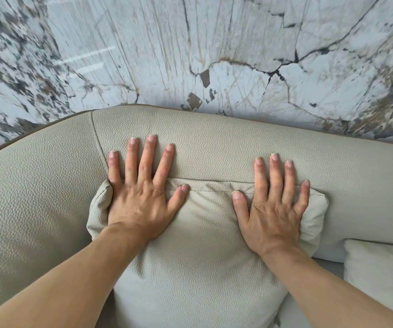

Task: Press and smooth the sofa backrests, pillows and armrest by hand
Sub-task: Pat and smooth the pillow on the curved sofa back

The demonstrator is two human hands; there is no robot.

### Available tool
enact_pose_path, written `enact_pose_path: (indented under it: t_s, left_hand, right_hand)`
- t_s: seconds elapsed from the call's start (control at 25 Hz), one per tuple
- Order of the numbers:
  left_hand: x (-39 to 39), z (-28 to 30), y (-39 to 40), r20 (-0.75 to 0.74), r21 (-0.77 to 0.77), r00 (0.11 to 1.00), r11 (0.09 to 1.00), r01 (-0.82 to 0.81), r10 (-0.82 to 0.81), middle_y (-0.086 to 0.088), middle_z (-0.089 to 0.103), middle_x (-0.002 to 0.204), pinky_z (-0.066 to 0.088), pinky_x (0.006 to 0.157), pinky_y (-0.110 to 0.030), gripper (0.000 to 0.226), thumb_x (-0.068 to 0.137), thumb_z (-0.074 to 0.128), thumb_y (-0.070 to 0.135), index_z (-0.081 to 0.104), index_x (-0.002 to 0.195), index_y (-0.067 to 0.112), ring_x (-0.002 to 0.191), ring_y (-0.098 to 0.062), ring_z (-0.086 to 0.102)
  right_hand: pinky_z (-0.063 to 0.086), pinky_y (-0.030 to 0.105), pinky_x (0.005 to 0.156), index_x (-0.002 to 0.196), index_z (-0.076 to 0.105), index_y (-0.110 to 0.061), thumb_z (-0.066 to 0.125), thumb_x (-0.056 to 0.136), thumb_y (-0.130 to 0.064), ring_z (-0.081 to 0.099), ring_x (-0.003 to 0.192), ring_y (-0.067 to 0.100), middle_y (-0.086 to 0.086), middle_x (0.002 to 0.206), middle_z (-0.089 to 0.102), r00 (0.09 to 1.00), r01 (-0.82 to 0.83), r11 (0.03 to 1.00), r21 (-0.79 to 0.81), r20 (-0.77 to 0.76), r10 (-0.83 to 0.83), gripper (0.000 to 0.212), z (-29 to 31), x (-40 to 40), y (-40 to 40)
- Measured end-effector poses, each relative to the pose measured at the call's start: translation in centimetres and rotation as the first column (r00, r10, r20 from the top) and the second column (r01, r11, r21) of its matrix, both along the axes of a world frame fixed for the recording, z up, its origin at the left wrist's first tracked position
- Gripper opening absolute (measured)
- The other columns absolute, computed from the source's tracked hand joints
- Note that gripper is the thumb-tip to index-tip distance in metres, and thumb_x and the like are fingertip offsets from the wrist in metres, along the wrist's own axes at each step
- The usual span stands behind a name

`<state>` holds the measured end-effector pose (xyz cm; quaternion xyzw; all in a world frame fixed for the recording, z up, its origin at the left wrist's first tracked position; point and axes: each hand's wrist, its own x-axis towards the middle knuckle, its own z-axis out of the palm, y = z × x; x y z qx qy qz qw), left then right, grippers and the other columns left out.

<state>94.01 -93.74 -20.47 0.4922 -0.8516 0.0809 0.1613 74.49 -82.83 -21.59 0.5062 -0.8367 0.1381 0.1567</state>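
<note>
A beige leather pillow [198,252] leans against the beige sofa backrest [214,147]. My left hand [141,197] lies flat on the pillow's upper left corner, fingers spread and reaching onto the backrest. My right hand [273,207] lies flat on the pillow's upper right corner, fingers also spread over the seam onto the backrest. Both palms press down and dent the pillow's corners. Neither hand holds anything.
A second light pillow [380,275] sits at the right edge. Left of a vertical seam runs another backrest section [36,185]. A marbled grey-white wall [214,55] rises directly behind the sofa.
</note>
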Motion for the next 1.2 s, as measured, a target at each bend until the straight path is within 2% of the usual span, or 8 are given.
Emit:
enact_pose_path:
  t_s: [0.48,0.64,0.88,0.96,1.08,1.2]
  left_hand:
    - [-1.4,-1.0,-4.0,-0.053,-0.008,0.997,0.998,0.061,-0.061,-0.009,0.006,0.160,-0.011,0.114,-0.054,0.081,0.085,0.029,0.066,0.003,0.151,0.027,0.146,-0.033,-0.005]
    - [-1.4,-0.8,-3.8,-0.037,-0.017,0.998,0.998,0.055,-0.056,-0.008,0.007,0.160,-0.009,0.114,-0.054,0.080,0.085,0.028,0.066,0.004,0.151,0.027,0.146,-0.032,-0.003]
    - [-1.3,-0.3,-3.6,0.016,0.042,1.000,0.999,0.024,-0.025,-0.007,0.005,0.161,-0.009,0.114,-0.054,0.078,0.086,0.021,0.068,0.000,0.150,0.030,0.146,-0.030,-0.005]
    - [-0.9,0.6,-3.6,0.030,0.079,0.999,0.997,0.014,-0.017,-0.002,-0.001,0.161,-0.011,0.115,-0.051,0.075,0.086,0.016,0.070,-0.007,0.149,0.035,0.146,-0.024,-0.011]
    - [0.1,3.1,-2.7,0.017,0.192,0.998,0.980,0.051,-0.055,0.007,-0.004,0.161,-0.010,0.117,-0.046,0.069,0.085,0.008,0.069,-0.004,0.148,0.041,0.145,-0.017,-0.012]
    - [2.1,5.2,0.5,0.048,0.266,0.998,0.964,0.014,-0.027,0.005,-0.005,0.161,-0.009,0.117,-0.045,0.071,0.083,0.000,0.069,-0.003,0.148,0.040,0.146,-0.018,-0.012]
  right_hand:
    - [0.000,0.058,0.114,0.151,0.012,-0.021,0.024,0.092,-0.058,0.005,0.146,0.030,0.008,0.159,0.012,0.998,0.028,0.995,-0.092,-0.048,-0.033,0.071,-1.5,-1.2,-3.2]
    - [0.001,0.060,0.113,0.151,0.011,-0.022,0.022,0.092,-0.059,0.004,0.146,0.030,0.006,0.158,0.008,0.999,0.031,0.996,-0.088,-0.024,-0.033,0.071,-1.5,-1.1,-3.2]
    - [-0.001,0.059,0.113,0.150,0.015,-0.020,0.023,0.092,-0.059,0.005,0.146,0.031,0.007,0.158,0.012,1.000,0.012,0.997,-0.071,-0.001,-0.012,0.071,-1.4,-1.1,-3.0]
    - [-0.001,0.060,0.113,0.150,0.014,-0.020,0.024,0.091,-0.059,0.002,0.146,0.030,0.008,0.159,0.012,0.999,0.005,1.000,-0.023,0.036,-0.004,0.072,-0.7,-0.9,-3.0]
    - [-0.003,0.057,0.114,0.150,-0.002,-0.027,0.014,0.091,-0.061,-0.012,0.145,0.023,0.000,0.161,-0.003,0.998,0.029,0.988,0.150,0.052,-0.037,0.070,1.5,-0.8,-2.0]
    - [-0.006,0.053,0.115,0.150,-0.004,-0.030,0.008,0.091,-0.061,-0.012,0.145,0.019,-0.005,0.161,-0.007,0.992,-0.012,0.976,0.220,0.126,-0.016,0.068,4.1,-0.4,-0.2]
